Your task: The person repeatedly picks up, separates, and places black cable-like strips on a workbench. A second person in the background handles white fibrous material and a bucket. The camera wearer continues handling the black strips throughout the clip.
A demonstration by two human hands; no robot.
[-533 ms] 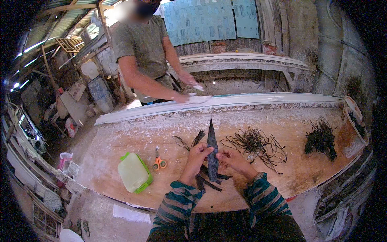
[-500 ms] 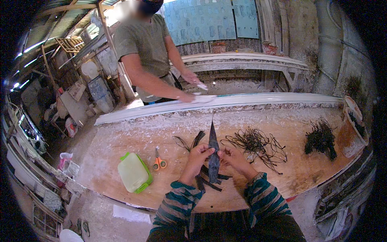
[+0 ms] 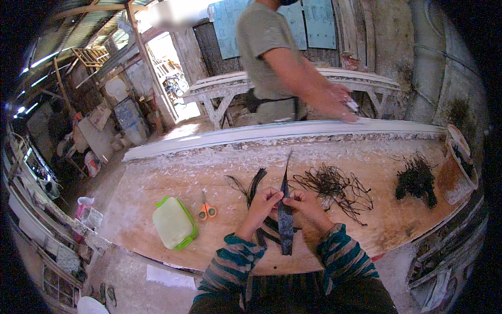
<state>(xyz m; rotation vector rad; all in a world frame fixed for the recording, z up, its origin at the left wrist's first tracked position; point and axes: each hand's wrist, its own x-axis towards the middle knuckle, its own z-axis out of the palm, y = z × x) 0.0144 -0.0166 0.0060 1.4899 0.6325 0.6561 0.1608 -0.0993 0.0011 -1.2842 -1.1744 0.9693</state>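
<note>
Over the near middle of the wooden table, a long dark strip (image 3: 285, 222) with a thin pointed far end hangs between my hands. My left hand (image 3: 263, 205) pinches its left edge with thumb and fingertips. From the other side my right hand (image 3: 306, 205) pinches it at about the same height. More black strips (image 3: 256, 183) lie beneath and beyond my left hand, partly hidden by it. Right of my hands spreads a loose tangle of black cord (image 3: 334, 191). Orange-handled scissors (image 3: 207, 211) rest to the left of my left hand.
A green-rimmed lidded box (image 3: 174, 223) sits on the table's (image 3: 130, 209) left. At the right are a dark cord bundle (image 3: 415, 180) and a tipped bucket (image 3: 455, 172). A long white-coated beam (image 3: 293, 131) runs along the far edge; a co-worker's hands (image 3: 342, 104) are over it.
The dark strip has shifted nearer to me and slightly right, its tip now bent right. My hands stay close together on it. The co-worker has moved right along the beam.
</note>
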